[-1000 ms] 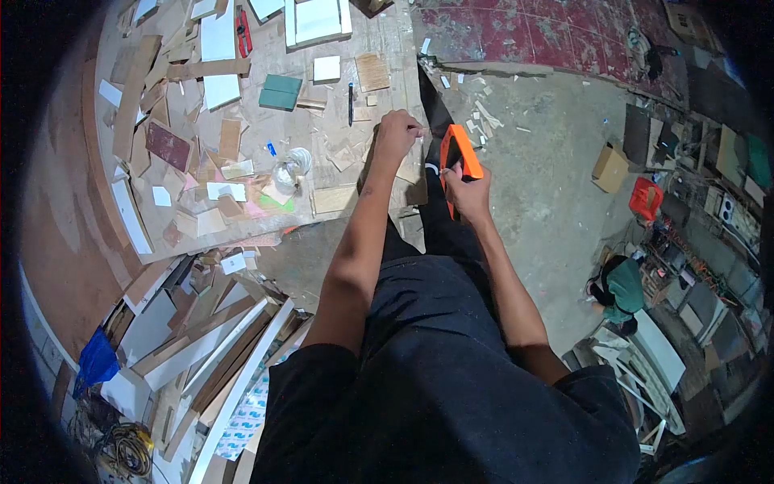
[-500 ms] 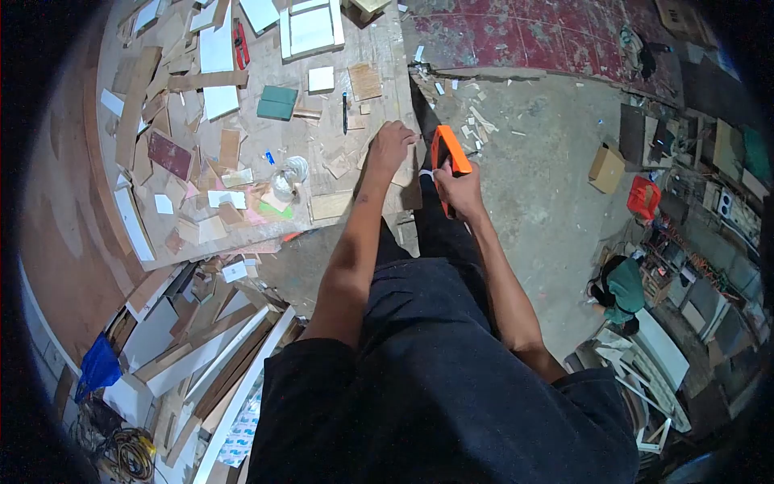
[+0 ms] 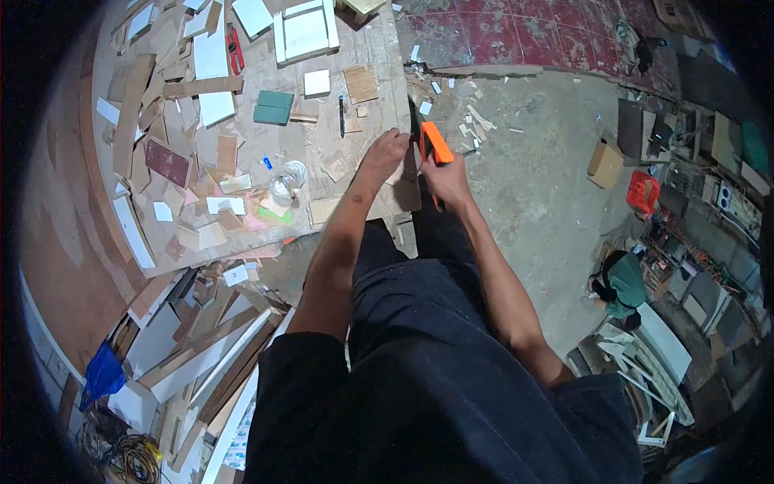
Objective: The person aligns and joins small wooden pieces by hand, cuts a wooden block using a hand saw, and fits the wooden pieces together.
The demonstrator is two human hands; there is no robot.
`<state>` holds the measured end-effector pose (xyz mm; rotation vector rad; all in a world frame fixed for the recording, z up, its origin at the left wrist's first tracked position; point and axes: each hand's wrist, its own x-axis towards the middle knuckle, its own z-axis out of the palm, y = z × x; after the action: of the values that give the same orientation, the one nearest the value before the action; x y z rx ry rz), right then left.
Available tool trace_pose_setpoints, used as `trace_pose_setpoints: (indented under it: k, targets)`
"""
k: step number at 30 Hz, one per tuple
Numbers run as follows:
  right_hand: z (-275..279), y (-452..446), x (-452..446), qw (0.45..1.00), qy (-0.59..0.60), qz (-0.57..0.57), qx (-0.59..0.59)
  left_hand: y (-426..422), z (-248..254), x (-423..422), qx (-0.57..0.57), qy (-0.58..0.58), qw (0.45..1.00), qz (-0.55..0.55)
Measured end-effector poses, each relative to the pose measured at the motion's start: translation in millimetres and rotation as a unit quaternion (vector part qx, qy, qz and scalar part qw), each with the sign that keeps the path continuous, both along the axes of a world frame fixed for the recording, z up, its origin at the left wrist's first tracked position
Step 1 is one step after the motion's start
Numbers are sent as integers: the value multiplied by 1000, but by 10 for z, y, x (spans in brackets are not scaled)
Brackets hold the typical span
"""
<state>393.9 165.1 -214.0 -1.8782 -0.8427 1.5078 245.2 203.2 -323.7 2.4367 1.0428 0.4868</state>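
My right hand (image 3: 448, 179) is closed around the orange handle of a hand saw (image 3: 435, 143). The dark blade of the saw points away from me along the right edge of the worktable (image 3: 278, 149). At that same edge, my left hand (image 3: 385, 153) bends its fingers down over a thin wooden board (image 3: 405, 194), just left of the saw. Part of the board is hidden under the hand, and where blade and board meet is hard to make out. A black pen (image 3: 341, 117) lies a little beyond my left hand, near a small square of wood (image 3: 360, 83).
Wood offcuts, a green block (image 3: 273, 107), red pliers (image 3: 235, 50) and a clear plastic cup (image 3: 284, 187) lie on the table. Scrap boards (image 3: 210, 355) are heaped below left. Right, a person in green (image 3: 624, 284) crouches near a red container (image 3: 643, 194) and a cardboard box (image 3: 605, 165).
The saw and my right hand have shifted left and slightly away from me, toward the table edge. My left hand's fingers have drawn in, more bent than before.
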Motion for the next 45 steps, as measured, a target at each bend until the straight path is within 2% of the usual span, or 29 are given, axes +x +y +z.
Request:
trace_pose_setpoints:
  k: [1,4,6,8,11,15,20,24,35,40,45]
  targets:
    - [-77,-31,16,1000,0,0,3,16,-7,0,-10,-34,999,22]
    - [-259,-7,-27,1000,0,-3,-2,10,-55,1,-5,-31,999,29]
    - [-234,-180,115,996,35,-72,-45,-27,-81,31,-34,-45,996,62]
    - [-328,-258,252,996,26,-77,-28,-10,-48,-4,-41,-54,996,58]
    - [-201,-259,320,993,34,-88,-75,-48,-10,-10,-56,-27,996,63]
    - [-45,-366,279,992,34,-119,18,-45,-4,23,-82,-43,991,92]
    - [246,-237,115,989,88,-119,3,-10,153,42,-51,-29,995,77]
    - [173,-168,26,993,88,-78,23,-6,170,34,-48,-23,996,76]
    - [253,-188,68,993,84,-80,7,-25,176,48,-64,-5,994,89]
    - [158,-190,37,994,84,-68,4,-26,126,61,-91,-7,989,113]
    - [55,-236,-10,995,75,-63,13,-26,136,51,-70,2,994,89]
